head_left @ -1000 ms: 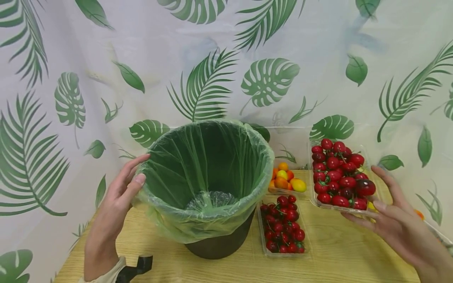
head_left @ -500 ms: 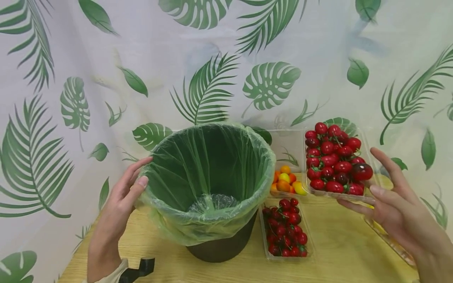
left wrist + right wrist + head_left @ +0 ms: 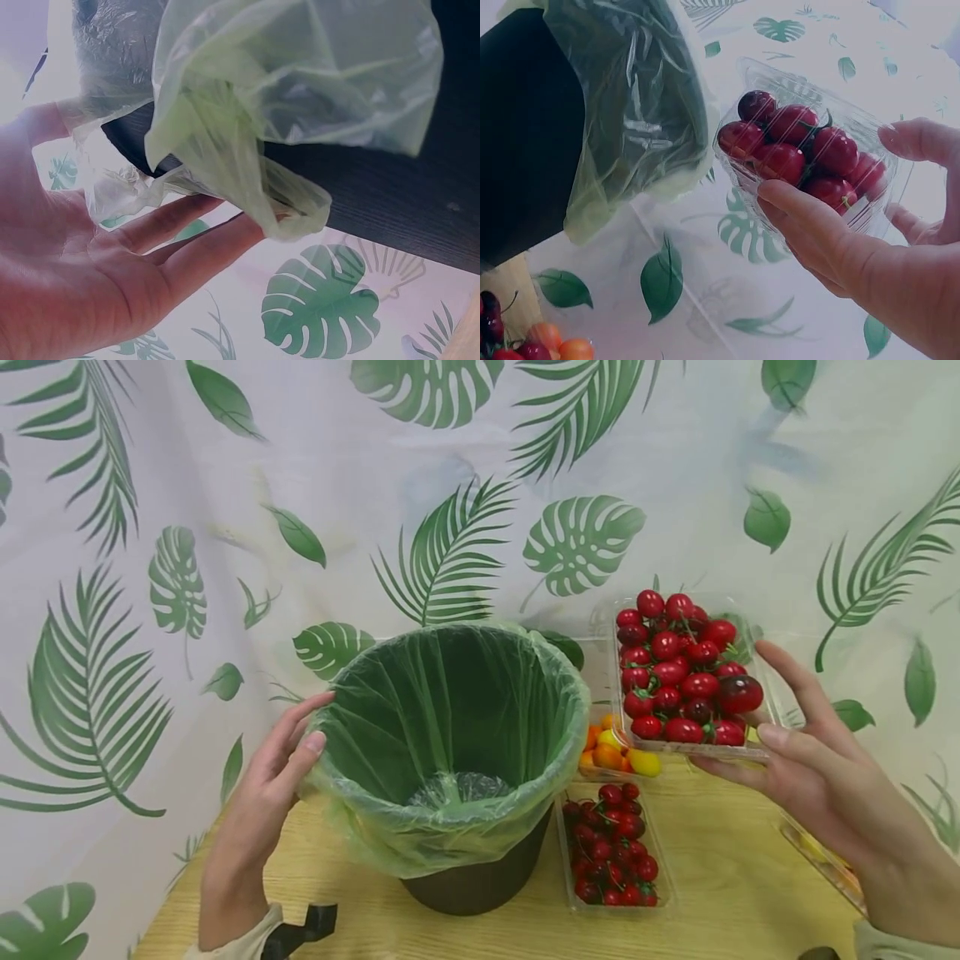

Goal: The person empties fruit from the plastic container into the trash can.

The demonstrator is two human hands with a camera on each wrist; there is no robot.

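My right hand [image 3: 832, 777] grips a clear plastic punnet [image 3: 693, 748] of red cherry tomatoes by its right side, thumb in front. It is raised and tilted toward the left, just right of the bin's rim. In the right wrist view the fingers wrap under the punnet [image 3: 817, 84]. A dark bin [image 3: 480, 883] stands in the middle, with a translucent green bag [image 3: 457, 843] folded over its rim. My left hand [image 3: 258, 797] rests against the left of that rim. In the left wrist view, extended fingers [image 3: 206, 259] touch the hanging bag.
Right of the bin, a clear box [image 3: 667, 860] of cherries lies on the wooden table [image 3: 720, 893]. Behind it sit small orange and yellow fruits [image 3: 607, 756]. Another fruit box [image 3: 821, 860] lies partly behind my right wrist. A leaf-print curtain [image 3: 585, 435] hangs behind.
My right hand has moved left and up with the punnet of cherry tomatoes, toward the bin. My left hand keeps its place at the rim; the view has shifted slightly.
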